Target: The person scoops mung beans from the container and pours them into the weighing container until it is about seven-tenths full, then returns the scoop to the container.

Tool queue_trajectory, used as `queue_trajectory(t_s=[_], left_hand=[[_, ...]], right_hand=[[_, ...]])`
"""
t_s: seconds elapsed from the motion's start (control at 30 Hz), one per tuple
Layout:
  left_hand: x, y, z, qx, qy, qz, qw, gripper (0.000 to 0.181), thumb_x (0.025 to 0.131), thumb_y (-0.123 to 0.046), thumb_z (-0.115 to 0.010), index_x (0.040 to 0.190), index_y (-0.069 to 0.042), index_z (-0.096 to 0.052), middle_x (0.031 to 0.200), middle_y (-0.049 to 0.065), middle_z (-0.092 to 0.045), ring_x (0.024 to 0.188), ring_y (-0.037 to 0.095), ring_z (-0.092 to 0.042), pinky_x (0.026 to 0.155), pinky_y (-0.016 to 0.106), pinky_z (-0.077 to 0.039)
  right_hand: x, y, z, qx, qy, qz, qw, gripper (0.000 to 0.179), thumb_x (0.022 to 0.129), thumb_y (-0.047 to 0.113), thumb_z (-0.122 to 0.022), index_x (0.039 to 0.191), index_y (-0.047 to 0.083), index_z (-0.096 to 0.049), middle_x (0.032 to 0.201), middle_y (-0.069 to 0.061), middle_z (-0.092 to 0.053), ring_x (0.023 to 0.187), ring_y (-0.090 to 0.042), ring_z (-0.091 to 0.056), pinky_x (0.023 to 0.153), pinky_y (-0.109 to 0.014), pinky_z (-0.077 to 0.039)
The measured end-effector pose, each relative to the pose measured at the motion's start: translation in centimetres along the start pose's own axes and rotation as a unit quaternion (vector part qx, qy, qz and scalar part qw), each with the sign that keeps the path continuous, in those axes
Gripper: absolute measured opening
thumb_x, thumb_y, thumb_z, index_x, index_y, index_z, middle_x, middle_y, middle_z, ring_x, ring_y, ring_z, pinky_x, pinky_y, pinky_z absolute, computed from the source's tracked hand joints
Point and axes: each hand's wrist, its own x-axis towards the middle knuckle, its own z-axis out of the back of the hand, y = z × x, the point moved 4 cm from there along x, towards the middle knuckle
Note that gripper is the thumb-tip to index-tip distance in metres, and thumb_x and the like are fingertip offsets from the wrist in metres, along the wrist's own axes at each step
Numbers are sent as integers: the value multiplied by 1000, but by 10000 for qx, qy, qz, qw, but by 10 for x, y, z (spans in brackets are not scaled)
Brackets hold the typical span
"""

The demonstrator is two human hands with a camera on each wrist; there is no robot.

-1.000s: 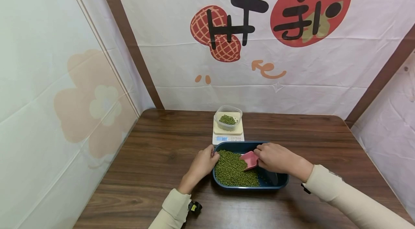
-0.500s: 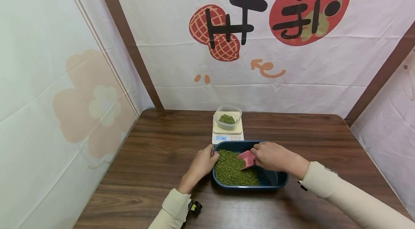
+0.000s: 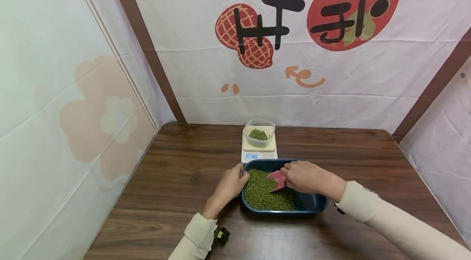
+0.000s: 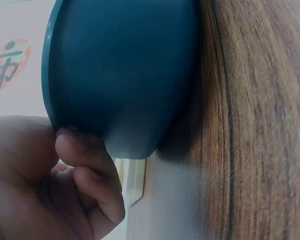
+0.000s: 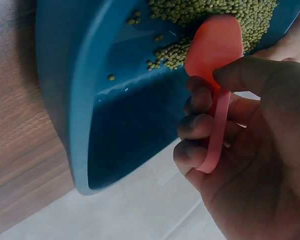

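A dark blue plastic tub (image 3: 309, 207) stands on the table, its left part heaped with green mung beans (image 3: 266, 194). My left hand (image 3: 231, 182) pinches the tub's left rim between thumb and curled fingers, as the left wrist view shows from outside the wall. My right hand (image 3: 303, 177) grips the handle of a pink scoop (image 3: 277, 180) over the tub. In the right wrist view the fingers wrap round the handle and the thumb lies at the base of the scoop (image 5: 215, 47). The scoop's front edge is in among the beans.
Behind the tub sits a white kitchen scale (image 3: 259, 155) with a lit display. On it rests a clear plastic container (image 3: 270, 131) holding a small heap of mung beans (image 3: 259, 134). A printed cloth (image 3: 206, 108) hangs beyond the table's (image 3: 176, 194) back edge.
My right hand has moved slightly left with the scoop, pushing it further into the beans. The left hand has kept its hold on the tub's rim.
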Motion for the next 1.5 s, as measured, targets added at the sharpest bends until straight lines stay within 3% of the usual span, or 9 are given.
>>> queue_trajectory(t_s=[0.27, 0.57, 0.9, 1.07, 1.33, 1.5], left_hand=[[1, 0, -1, 8, 36, 25, 10000, 21, 107, -19, -51, 87, -13, -47, 64, -2, -46, 48, 12, -47, 48, 28, -38], [2, 0, -1, 57, 6, 22, 10000, 21, 106, -19, -52, 87, -13, -47, 65, -2, -47, 49, 12, -47, 48, 27, -38], [1, -1, 0, 25, 36, 33, 10000, 20, 107, -19, -52, 88, -12, -48, 65, -2, -46, 48, 12, -47, 48, 27, -38], [1, -1, 0, 32, 17, 21, 10000, 21, 107, -20, -52, 88, -12, -49, 64, -2, -46, 48, 12, -46, 48, 27, -37], [0, 1, -2, -40, 35, 71, 10000, 22, 109, -21, -50, 88, -12, -49, 66, -1, -47, 48, 13, -47, 48, 28, -39], [0, 1, -1, -90, 49, 121, 9999, 24, 111, -22, -49, 90, -12, -50, 66, -1, -47, 48, 14, -47, 47, 28, -39]], right_hand=[[4, 2, 2, -108, 74, 14, 9999, 10, 100, 16, -69, 105, 8, -70, 80, 1, -58, 65, -10, -49, 59, -28, -42], [10, 7, 2, -143, 122, 46, 9998, 15, 101, 17, -68, 110, 6, -70, 87, -2, -66, 75, -16, -63, 68, -34, -55], [17, 13, -1, 50, 332, 16, 9994, 15, 104, 20, -66, 112, 8, -68, 79, 2, -61, 63, -9, -55, 61, -29, -51], [22, 15, -4, 200, 515, -105, 9984, 15, 107, 22, -62, 112, 8, -68, 80, 2, -60, 66, -11, -56, 65, -31, -52], [27, 18, -6, 145, 518, -38, 9985, 10, 106, 20, -62, 103, 11, -64, 82, 1, -61, 69, -12, -57, 66, -32, -51], [29, 22, -8, -34, 580, -60, 9983, 14, 107, 22, -61, 109, 10, -67, 80, 2, -61, 66, -12, -55, 64, -32, -50]])
